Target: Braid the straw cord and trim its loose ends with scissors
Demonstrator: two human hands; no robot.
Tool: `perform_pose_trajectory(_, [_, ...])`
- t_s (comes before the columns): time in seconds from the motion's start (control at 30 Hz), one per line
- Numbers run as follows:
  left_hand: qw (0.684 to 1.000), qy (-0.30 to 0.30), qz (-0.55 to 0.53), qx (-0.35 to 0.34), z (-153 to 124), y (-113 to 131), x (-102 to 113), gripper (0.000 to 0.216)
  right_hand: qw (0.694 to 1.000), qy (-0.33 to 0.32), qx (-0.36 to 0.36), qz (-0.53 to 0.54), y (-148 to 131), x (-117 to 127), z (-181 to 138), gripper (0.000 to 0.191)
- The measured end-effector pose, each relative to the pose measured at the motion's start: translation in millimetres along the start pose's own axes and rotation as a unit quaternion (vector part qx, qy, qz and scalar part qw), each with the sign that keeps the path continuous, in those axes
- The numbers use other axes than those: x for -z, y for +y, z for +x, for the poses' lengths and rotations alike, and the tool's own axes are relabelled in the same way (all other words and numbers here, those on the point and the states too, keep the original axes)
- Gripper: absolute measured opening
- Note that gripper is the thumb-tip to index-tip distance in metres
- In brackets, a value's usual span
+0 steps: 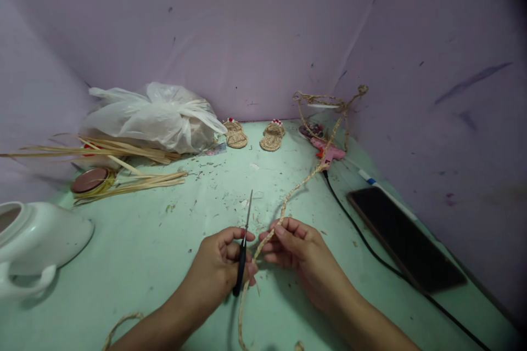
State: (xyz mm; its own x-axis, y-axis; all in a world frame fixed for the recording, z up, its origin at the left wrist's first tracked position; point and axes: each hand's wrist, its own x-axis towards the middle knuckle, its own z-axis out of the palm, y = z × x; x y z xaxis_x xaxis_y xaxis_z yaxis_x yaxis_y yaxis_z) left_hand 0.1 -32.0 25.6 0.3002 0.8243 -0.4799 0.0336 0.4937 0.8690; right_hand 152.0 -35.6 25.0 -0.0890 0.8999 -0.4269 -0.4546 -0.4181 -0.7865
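Scissors with black handles [241, 269] sit in my left hand [222, 260], blades pointing away from me. My right hand [302, 244] pinches a braided straw cord [291, 195] between thumb and fingers. From there the cord passes by my left fingertips, which seem to touch it, and hangs down toward the near edge. Its far end runs up to the pink glue gun [331, 152] and a loose tangle of braid [325, 100] in the back right corner. Two small woven slippers [236, 135] with red and white trim stand by the back wall.
A white plastic bag [156, 118], dry straw strips [144, 181] and a round lidded jar [91, 182] lie at the back left. Nearer stands a white ceramic pot [53, 236]. On the right are a phone [405, 238] and a black cable [366, 244]. Scraps litter the green table [164, 252].
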Motion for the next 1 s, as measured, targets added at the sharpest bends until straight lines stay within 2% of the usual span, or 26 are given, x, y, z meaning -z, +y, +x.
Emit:
perform_pose_trajectory(0.07, [1.000, -0.015, 0.005, -0.002, 0.1, 0.4, -0.6, 0.039, 1.000, 0.001, -0.025, -0.003, 1.6, -1.8, 0.0, 0.026])
perform_pose_trajectory(0.23, [0.998, -0.056, 0.010, -0.008, -0.5, 1.5, 0.9, 0.037, 0.993, -0.061, -0.097, 0.024, 2.1, -2.1, -0.3, 0.021])
perform_pose_trajectory(0.3, [0.998, -0.064, 0.007, -0.002, 0.2, 0.9, 2.2, 0.035, 0.994, -0.059, -0.086, 0.029, 1.6, -0.7, -0.2, 0.018])
perform_pose_trajectory(0.43, [0.997, -0.076, -0.002, -0.008, 2.0, 0.4, 3.4, 0.033, 0.998, -0.012, -0.042, 0.033, 0.4, 2.4, 0.1, 0.013])
perform_pose_trajectory(0.6, [0.995, -0.095, -0.019, -0.020, 0.8, 1.4, 3.2, 0.032, 0.985, -0.049, -0.131, 0.102, 0.4, 5.1, 2.4, 0.011])
perform_pose_trajectory(0.73, [0.996, -0.074, -0.036, -0.023, -0.1, 0.7, 3.1, 0.033, 0.990, -0.038, -0.090, 0.104, 1.8, 5.7, 3.1, 0.012])
perform_pose_trajectory(0.87, [0.993, -0.072, -0.088, -0.027, 0.9, -0.7, 3.2, 0.043, 0.994, -0.070, -0.062, 0.049, 4.4, 4.7, -0.8, 0.018])
perform_pose_trajectory(1.0, [0.992, -0.069, -0.101, -0.029, 1.1, -1.3, 3.9, 0.053, 0.997, -0.040, -0.057, 0.035, 4.1, 3.5, -2.6, 0.015])
